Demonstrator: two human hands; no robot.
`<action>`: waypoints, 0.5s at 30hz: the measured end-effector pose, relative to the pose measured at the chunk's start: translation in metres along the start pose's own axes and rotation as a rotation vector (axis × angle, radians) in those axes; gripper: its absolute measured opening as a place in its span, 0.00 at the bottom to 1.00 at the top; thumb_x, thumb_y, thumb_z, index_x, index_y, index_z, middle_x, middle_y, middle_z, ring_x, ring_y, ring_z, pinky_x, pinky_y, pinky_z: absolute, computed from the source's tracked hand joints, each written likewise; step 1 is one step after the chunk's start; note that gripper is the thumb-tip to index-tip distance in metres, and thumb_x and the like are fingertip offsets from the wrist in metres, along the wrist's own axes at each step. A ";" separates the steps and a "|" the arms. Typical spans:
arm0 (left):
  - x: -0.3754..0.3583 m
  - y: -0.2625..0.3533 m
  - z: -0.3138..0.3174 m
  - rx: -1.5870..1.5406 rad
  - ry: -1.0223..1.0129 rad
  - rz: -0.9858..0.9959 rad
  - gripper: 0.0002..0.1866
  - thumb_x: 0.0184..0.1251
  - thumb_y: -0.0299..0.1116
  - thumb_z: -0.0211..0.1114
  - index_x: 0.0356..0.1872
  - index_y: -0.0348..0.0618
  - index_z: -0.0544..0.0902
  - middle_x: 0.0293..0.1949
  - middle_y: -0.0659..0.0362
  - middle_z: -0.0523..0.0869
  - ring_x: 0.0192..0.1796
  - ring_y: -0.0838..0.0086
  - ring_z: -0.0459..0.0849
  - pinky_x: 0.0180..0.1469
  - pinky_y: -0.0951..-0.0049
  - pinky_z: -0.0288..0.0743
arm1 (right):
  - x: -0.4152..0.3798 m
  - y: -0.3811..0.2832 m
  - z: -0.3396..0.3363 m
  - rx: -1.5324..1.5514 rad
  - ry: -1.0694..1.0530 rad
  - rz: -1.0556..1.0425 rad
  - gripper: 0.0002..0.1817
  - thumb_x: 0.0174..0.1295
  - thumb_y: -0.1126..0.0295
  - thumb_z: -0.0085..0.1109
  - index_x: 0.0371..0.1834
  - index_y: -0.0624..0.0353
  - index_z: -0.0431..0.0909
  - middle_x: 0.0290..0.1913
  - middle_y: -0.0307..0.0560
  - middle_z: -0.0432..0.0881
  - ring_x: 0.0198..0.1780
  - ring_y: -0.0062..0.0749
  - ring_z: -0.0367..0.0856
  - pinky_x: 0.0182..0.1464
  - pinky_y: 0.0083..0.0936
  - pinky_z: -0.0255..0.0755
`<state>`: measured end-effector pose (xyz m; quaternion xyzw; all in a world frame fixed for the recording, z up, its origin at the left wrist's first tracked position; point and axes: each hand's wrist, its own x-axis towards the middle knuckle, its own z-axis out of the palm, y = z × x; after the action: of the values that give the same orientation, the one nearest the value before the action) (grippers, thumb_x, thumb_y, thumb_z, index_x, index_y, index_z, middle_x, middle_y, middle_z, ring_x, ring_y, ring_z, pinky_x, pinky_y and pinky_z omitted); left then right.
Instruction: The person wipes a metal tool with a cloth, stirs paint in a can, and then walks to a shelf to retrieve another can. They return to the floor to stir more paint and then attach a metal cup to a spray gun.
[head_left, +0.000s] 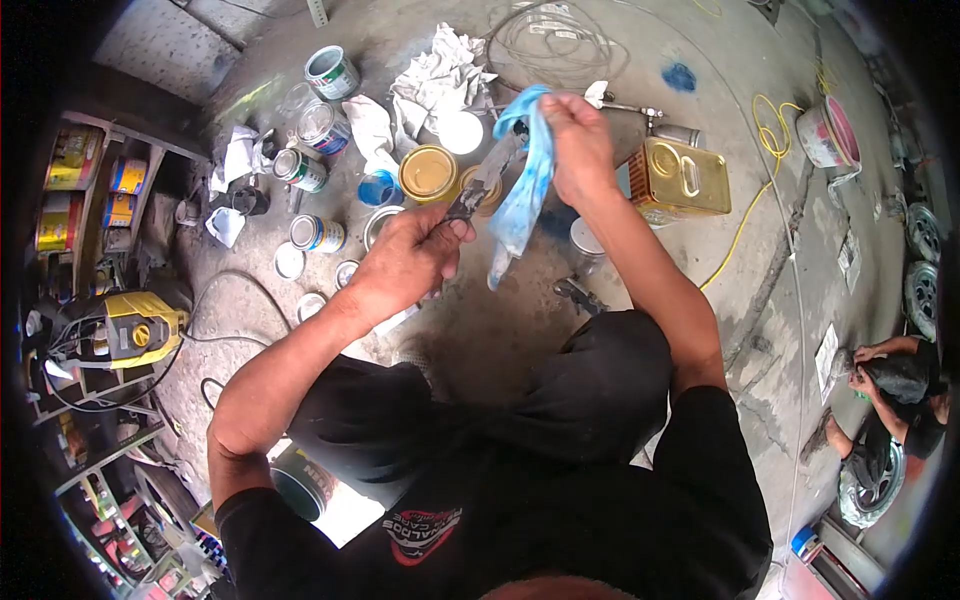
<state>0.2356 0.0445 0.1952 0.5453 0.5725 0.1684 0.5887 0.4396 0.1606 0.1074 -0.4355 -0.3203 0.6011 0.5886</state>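
A scraper (pixel 488 180) is gripped in the left hand's (pixel 408 258) curled fingers; beyond them, a cloth (pixel 527 180) is pinched by the right hand (pixel 583 150). Wiping seems underway; steady pressure is needed next.

at the left, a shelf (pixel 140 138) holds cans (pixel 60 222) with yellow and red labels, and a yellow and black machine (pixel 145 328) sits on its nearer part. crumpled white paper (pixel 440 85) lies at the far side. to the right, a blue stain (pixel 678 77) marks the floor (pixel 650 45), and a yellow hose (pixel 745 230) runs near a pinkish bucket (pixel 828 134). at the far right, another person (pixel 900 385) is beside a silver wheel (pixel 885 490).
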 end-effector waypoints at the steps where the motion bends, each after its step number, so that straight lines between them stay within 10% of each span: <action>1: 0.001 0.000 -0.001 -0.016 0.012 -0.002 0.13 0.81 0.39 0.52 0.42 0.42 0.79 0.20 0.66 0.74 0.18 0.83 0.69 0.21 0.80 0.64 | -0.006 -0.007 -0.001 0.102 -0.019 0.033 0.10 0.71 0.70 0.59 0.49 0.64 0.80 0.34 0.35 0.81 0.34 0.17 0.76 0.37 0.20 0.73; 5: 0.007 -0.006 -0.001 -0.095 0.026 -0.015 0.13 0.81 0.40 0.52 0.43 0.42 0.79 0.20 0.66 0.74 0.17 0.84 0.69 0.20 0.81 0.63 | -0.035 -0.008 0.017 0.053 -0.349 0.050 0.09 0.69 0.72 0.60 0.49 0.63 0.80 0.40 0.37 0.83 0.39 0.20 0.79 0.43 0.19 0.76; 15: 0.003 0.004 -0.009 -0.041 -0.017 -0.006 0.12 0.81 0.38 0.53 0.43 0.42 0.80 0.20 0.67 0.72 0.21 0.84 0.69 0.23 0.81 0.64 | -0.015 -0.009 0.004 0.169 -0.155 0.225 0.11 0.65 0.73 0.65 0.48 0.64 0.80 0.40 0.43 0.85 0.38 0.26 0.84 0.41 0.25 0.78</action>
<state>0.2308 0.0525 0.1986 0.5328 0.5655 0.1741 0.6050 0.4390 0.1473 0.1192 -0.3698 -0.2622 0.7198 0.5257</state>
